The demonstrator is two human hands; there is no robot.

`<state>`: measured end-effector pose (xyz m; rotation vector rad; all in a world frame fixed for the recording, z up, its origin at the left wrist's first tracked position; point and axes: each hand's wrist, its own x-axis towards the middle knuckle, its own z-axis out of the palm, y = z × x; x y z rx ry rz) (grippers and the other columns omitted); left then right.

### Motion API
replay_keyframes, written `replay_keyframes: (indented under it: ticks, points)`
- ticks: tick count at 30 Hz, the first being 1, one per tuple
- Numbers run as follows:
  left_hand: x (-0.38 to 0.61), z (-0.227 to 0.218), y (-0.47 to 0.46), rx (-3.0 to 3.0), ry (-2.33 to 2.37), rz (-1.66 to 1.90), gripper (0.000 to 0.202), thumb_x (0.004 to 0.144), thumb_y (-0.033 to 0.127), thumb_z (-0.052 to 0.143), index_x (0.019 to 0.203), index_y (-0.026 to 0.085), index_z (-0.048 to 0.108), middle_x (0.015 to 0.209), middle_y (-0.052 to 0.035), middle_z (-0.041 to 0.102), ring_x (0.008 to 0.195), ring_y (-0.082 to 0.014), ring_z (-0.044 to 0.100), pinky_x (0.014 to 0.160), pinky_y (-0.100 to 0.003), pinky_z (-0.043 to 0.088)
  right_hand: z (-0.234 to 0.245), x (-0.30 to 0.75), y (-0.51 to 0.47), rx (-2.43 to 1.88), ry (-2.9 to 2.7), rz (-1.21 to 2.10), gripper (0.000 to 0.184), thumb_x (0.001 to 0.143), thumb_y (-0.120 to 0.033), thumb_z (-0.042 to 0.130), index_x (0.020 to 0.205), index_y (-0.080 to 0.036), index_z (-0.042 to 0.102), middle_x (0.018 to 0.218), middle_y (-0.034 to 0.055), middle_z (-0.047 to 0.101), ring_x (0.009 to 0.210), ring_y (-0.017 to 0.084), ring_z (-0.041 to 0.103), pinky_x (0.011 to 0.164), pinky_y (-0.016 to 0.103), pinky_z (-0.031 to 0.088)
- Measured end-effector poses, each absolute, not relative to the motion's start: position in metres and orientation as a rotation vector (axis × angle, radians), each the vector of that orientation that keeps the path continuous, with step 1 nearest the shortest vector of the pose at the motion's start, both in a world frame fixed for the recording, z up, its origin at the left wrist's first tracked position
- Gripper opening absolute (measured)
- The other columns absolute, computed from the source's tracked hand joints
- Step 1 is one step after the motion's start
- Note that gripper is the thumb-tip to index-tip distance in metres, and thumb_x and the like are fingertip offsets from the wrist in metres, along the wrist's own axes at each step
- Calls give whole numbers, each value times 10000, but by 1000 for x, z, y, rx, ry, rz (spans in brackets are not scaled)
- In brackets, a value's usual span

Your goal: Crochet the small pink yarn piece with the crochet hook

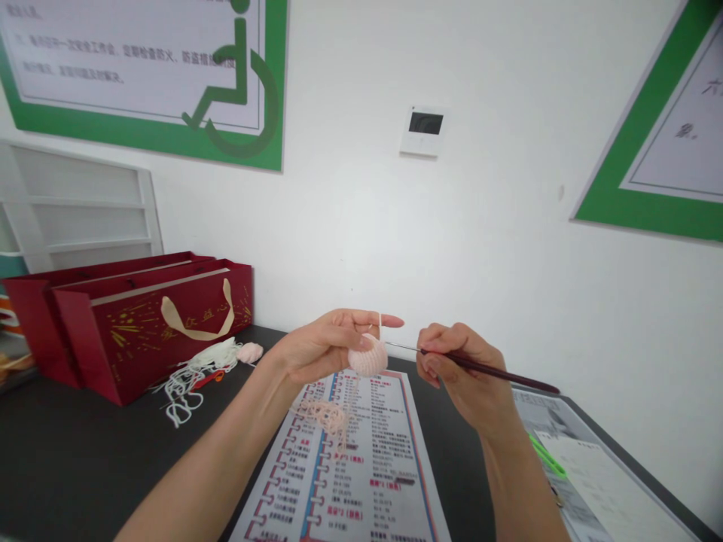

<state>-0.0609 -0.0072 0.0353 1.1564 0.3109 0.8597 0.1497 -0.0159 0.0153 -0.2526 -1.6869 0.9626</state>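
My left hand (333,339) pinches a small pale pink crochet piece (368,357), rounded and ribbed. A strand of yarn runs up over its outstretched index finger. To the right, my right hand (460,361) grips a crochet hook (497,369) with a dark red handle. The hook's thin metal shaft points left, its tip at the edge of the crochet piece; whether it sits inside a stitch I cannot tell. Beneath my hands, a loose tangle of pale pink yarn (324,415) lies on a printed pattern sheet (389,452).
Red paper gift bags (169,331) stand at the left by the wall. Before them lie white yarn (192,376) and a small pink ball (249,352). At right, papers (610,482) and a bright green item (547,455) rest on the black table (113,467).
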Motion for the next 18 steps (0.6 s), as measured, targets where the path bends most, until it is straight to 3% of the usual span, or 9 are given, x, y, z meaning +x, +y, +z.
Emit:
replay_keyframes:
  ticks: [7, 12, 18]
  points:
    - [-61, 35, -6, 1240, 352, 841, 456, 650, 118, 726, 1100, 87, 658, 647, 16, 532, 585, -84, 511, 585, -225, 383, 20, 151, -15, -234, -1601, 1194, 74, 823, -169, 632, 761, -205, 612, 687, -23, 536, 498, 68, 422, 443, 224, 274]
    - [-57, 35, -15, 1530, 515, 976, 396, 753, 182, 686, 1142, 175, 613, 681, 35, 543, 594, -83, 500, 586, -235, 351, 24, 143, -16, -256, -1414, 1423, 141, 818, -194, 618, 686, -187, 567, 551, -52, 466, 438, 52, 309, 394, 188, 189]
    - [-51, 37, -22, 1681, 636, 1120, 422, 800, 223, 650, 1209, 199, 549, 723, 43, 523, 620, -79, 472, 588, -242, 333, 22, 139, -22, -385, -1494, 1146, 159, 846, -207, 604, 703, -193, 535, 539, -53, 474, 454, 69, 380, 417, 212, 234]
